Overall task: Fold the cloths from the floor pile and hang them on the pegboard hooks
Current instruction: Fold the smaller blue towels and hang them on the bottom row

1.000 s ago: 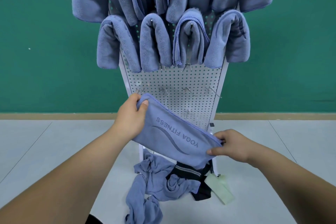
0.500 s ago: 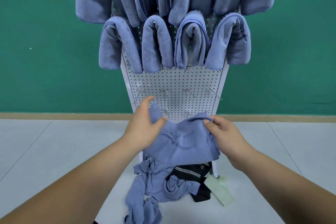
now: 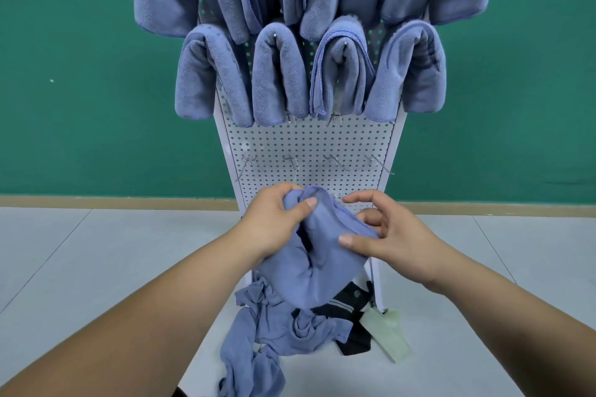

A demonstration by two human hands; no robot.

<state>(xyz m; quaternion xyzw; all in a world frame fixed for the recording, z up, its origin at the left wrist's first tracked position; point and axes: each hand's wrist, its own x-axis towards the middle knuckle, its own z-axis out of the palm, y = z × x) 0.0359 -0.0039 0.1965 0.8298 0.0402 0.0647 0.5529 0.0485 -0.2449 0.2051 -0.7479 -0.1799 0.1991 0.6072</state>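
A folded blue cloth (image 3: pixel 314 271) hangs doubled over in front of the lower white pegboard (image 3: pixel 309 142). My left hand (image 3: pixel 274 222) grips its upper fold, thumb pinching the top edge. My right hand (image 3: pixel 383 235) is at the cloth's right side, thumb pressing on the fabric and the other fingers loosely curled behind it. On the floor below lies the pile of crumpled blue cloths (image 3: pixel 267 332) with a black cloth (image 3: pixel 351 316) and a pale green one (image 3: pixel 387 332). A row of bare metal hooks (image 3: pixel 338 163) sticks out just above my hands.
Several folded blue cloths (image 3: pixel 280 74) hang on the upper hook rows, covering the top of the board. A green wall (image 3: pixel 80 74) stands behind, with a wooden skirting along the light tiled floor (image 3: pixel 96 267).
The cloth was stretched flat between both hands; the hands have come together and folded it in half. It now hangs doubled from my left hand, with the right hand at its side.
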